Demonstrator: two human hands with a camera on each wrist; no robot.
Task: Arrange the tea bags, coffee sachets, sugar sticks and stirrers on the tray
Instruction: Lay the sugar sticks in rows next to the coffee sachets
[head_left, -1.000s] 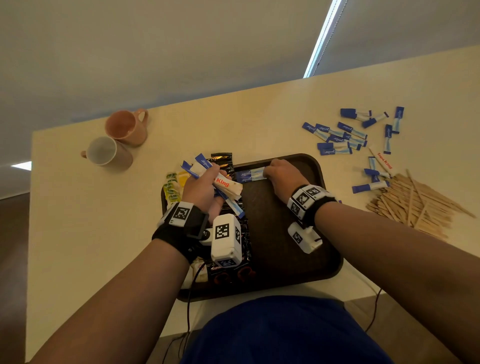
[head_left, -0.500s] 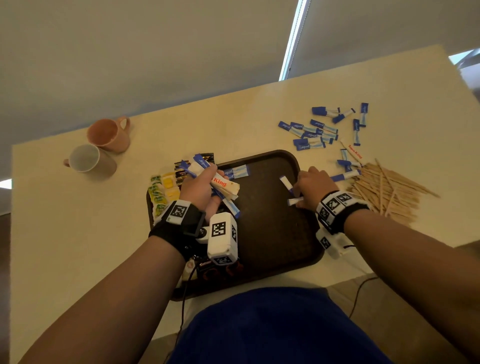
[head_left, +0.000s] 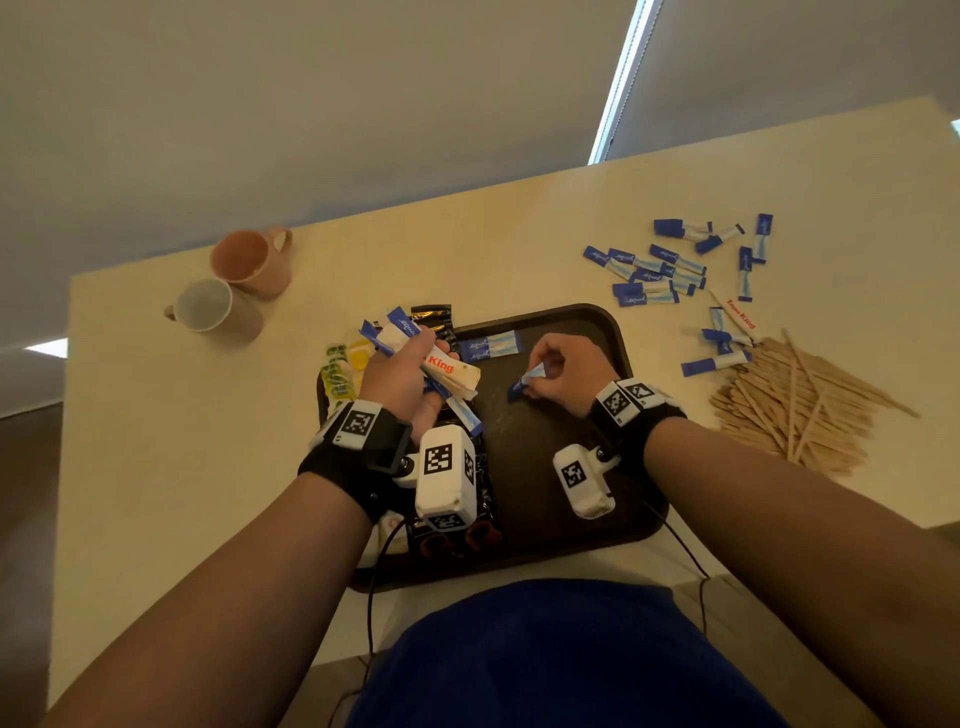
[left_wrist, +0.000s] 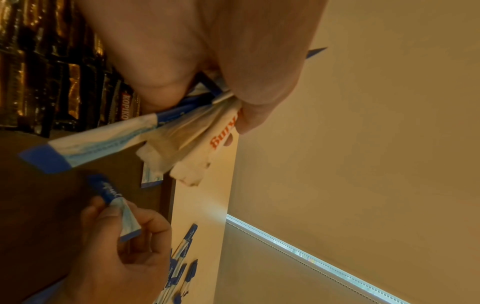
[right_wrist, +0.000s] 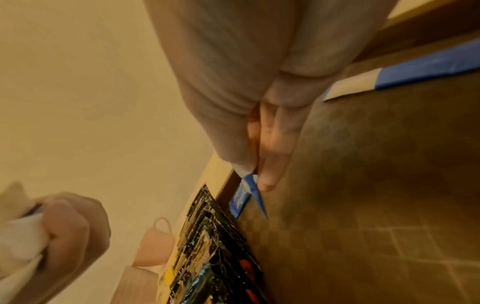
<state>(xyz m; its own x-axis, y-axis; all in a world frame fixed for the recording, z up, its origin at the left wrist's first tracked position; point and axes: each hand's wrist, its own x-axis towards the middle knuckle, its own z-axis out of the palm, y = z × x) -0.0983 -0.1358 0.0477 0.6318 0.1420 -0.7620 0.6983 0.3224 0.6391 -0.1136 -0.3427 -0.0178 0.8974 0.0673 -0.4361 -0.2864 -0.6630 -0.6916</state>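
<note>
A brown tray (head_left: 597, 319) is seen on the pale tabletop (head_left: 156, 441). A bunch of sugar sticks (head_left: 441, 371) is held tight over the left part of the tray by the left hand (head_left: 400, 376), with its fingers (left_wrist: 262, 82) curled round them. One blue and white sugar stick (head_left: 527, 382) is pinched by the fingers (right_wrist: 272, 162) of the right hand (head_left: 563, 374), low over the middle of the tray. Two more sticks (head_left: 491, 347) are laid side by side near the tray's far edge. Dark coffee sachets (right_wrist: 207, 236) and yellow tea bags (head_left: 340, 369) are lined up along the left side. More blue sticks (head_left: 660, 270) and wooden stirrers (head_left: 795, 410) are left on the tabletop to the right. Two mugs (head_left: 234, 291) are seen far left.
</note>
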